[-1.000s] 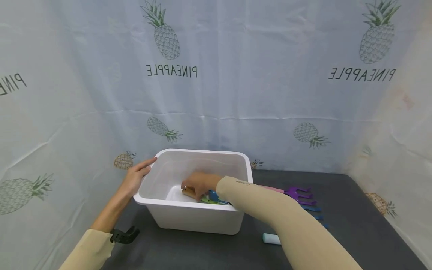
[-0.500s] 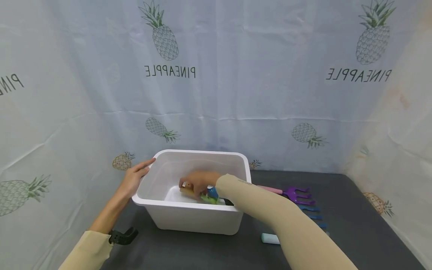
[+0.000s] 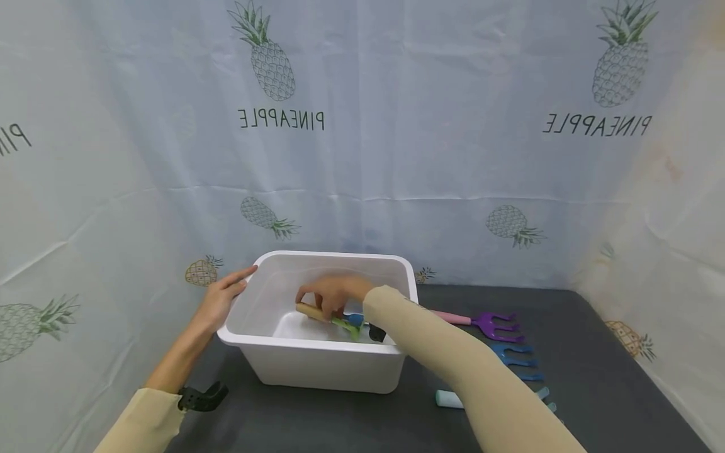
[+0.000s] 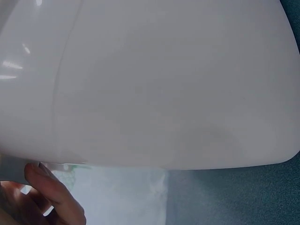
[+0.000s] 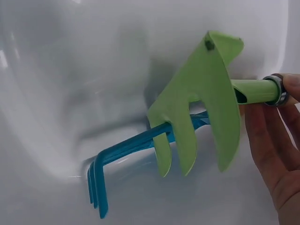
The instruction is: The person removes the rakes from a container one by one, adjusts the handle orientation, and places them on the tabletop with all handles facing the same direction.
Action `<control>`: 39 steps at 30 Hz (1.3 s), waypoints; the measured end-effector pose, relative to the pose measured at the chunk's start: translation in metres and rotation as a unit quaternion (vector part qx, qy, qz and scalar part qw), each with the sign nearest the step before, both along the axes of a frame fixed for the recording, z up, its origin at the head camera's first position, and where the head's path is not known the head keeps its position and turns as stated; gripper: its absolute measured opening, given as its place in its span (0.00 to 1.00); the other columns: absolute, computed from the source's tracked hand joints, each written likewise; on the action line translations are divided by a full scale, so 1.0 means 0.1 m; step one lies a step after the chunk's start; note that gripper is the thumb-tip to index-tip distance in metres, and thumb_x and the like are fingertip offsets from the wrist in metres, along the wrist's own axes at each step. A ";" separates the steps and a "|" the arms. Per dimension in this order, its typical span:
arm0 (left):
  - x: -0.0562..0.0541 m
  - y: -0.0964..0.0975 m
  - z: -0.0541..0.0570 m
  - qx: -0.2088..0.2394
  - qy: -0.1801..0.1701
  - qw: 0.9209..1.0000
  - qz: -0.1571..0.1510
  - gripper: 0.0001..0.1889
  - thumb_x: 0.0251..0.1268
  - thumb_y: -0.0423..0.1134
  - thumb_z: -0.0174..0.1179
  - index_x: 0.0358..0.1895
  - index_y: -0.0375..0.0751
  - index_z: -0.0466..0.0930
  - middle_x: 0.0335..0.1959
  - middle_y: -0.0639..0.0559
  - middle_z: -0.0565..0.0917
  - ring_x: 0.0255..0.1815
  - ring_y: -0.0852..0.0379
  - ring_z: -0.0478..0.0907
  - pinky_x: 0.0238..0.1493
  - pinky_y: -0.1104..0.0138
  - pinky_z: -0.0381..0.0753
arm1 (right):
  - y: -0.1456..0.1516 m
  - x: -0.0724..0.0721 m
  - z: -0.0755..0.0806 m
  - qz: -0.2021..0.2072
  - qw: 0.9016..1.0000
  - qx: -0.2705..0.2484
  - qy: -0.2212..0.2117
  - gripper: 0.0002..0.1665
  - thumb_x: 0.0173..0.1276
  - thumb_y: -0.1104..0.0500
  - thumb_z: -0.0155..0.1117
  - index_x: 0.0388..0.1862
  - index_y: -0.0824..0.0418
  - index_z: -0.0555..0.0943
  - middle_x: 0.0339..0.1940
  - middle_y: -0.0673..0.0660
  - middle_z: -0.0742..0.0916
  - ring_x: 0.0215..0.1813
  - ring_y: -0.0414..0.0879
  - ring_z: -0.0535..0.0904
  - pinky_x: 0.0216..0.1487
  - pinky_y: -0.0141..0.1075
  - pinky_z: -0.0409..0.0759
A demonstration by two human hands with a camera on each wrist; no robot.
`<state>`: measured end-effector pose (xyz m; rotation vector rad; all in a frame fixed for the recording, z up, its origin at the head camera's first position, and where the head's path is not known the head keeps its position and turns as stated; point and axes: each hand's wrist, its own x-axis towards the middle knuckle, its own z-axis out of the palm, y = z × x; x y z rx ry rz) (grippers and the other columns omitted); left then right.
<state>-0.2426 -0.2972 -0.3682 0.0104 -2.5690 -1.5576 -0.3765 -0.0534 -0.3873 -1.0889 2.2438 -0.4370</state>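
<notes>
In the head view a white plastic tub [image 3: 323, 365] stands on the dark table. My left hand [image 3: 218, 302] grips its left rim; in the left wrist view the thumb [image 4: 54, 190] presses at the rim. Inside the tub my right hand [image 3: 334, 290] holds a green hoe-fork [image 5: 194, 103], a small garden tool with a flat blade on one side and several prongs on the other. Its wooden handle [image 3: 310, 311] points left. Partly behind the green head, a blue hand rake [image 5: 133, 143] with bent tines lies in the tub; its handle is hidden in the right wrist view.
Right of the tub lie a purple hand fork [image 3: 498, 326] with a pink handle, a blue fork [image 3: 512, 355] and a pale teal handle [image 3: 449, 399], partly covered by my right sleeve [image 3: 453, 358]. A pineapple-print curtain [image 3: 362, 157] hangs behind the table.
My right hand has raised the green hoe-fork slightly inside the tub, and its wooden handle now shows more. My left hand stays on the rim. The head view has shifted slightly.
</notes>
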 end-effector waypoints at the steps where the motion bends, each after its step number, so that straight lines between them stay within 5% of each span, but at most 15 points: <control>1: 0.00 0.00 0.00 0.000 0.000 1.000 0.001 0.25 0.85 0.40 0.43 0.78 0.35 0.64 0.78 0.29 0.65 0.44 0.78 0.76 0.43 0.75 0.82 | 0.00 0.00 0.01 0.004 1.000 0.000 -0.002 0.40 0.65 0.69 0.72 0.70 0.39 0.73 0.49 0.54 0.85 0.40 0.47 0.84 0.41 0.44 0.89; 13: -0.01 -0.01 -0.01 0.001 -0.008 1.000 -0.001 0.25 0.86 0.41 0.43 0.79 0.37 0.63 0.78 0.30 0.64 0.49 0.71 0.80 0.43 0.74 0.83 | 0.09 -0.04 0.16 -0.019 0.998 -0.007 -0.053 0.45 0.67 0.73 0.63 0.78 0.42 0.69 0.66 0.62 0.81 0.52 0.45 0.81 0.46 0.43 0.89; 20: -0.02 -0.01 0.00 0.011 -0.006 1.000 -0.004 0.25 0.86 0.40 0.42 0.79 0.36 0.62 0.78 0.29 0.64 0.43 0.80 0.77 0.43 0.74 0.83 | 0.13 -0.10 0.21 -0.034 0.996 -0.021 -0.081 0.43 0.71 0.70 0.58 0.81 0.40 0.65 0.66 0.59 0.80 0.53 0.46 0.82 0.48 0.42 0.86; 28: -0.02 -0.01 -0.01 -0.001 -0.006 1.000 -0.003 0.25 0.86 0.41 0.43 0.78 0.36 0.64 0.78 0.30 0.64 0.49 0.72 0.80 0.43 0.74 0.83 | 0.21 -0.11 0.29 -0.048 0.989 -0.054 -0.132 0.42 0.75 0.71 0.50 0.79 0.36 0.67 0.63 0.64 0.83 0.50 0.49 0.85 0.41 0.40 0.83; 31: -0.03 -0.01 -0.01 0.001 -0.005 1.000 -0.003 0.25 0.86 0.40 0.43 0.78 0.36 0.64 0.78 0.30 0.65 0.47 0.74 0.79 0.43 0.74 0.83 | 0.23 -0.13 0.31 -0.068 0.983 -0.076 -0.151 0.42 0.74 0.72 0.47 0.78 0.35 0.69 0.63 0.65 0.83 0.50 0.49 0.86 0.46 0.45 0.85; 35: -0.03 0.00 -0.01 0.008 -0.005 1.000 -0.004 0.25 0.85 0.40 0.43 0.78 0.36 0.63 0.78 0.30 0.64 0.43 0.80 0.77 0.43 0.75 0.83 | 0.25 -0.14 0.32 -0.067 0.983 -0.084 -0.147 0.43 0.69 0.72 0.49 0.76 0.35 0.71 0.65 0.67 0.83 0.49 0.49 0.87 0.51 0.51 0.86; 39: -0.03 -0.01 -0.01 0.003 -0.007 1.000 -0.002 0.25 0.85 0.40 0.42 0.78 0.36 0.63 0.79 0.30 0.64 0.46 0.77 0.78 0.43 0.75 0.82 | 0.25 -0.14 0.31 -0.051 0.988 -0.070 -0.125 0.43 0.68 0.70 0.51 0.75 0.33 0.72 0.64 0.67 0.83 0.49 0.49 0.85 0.41 0.44 0.85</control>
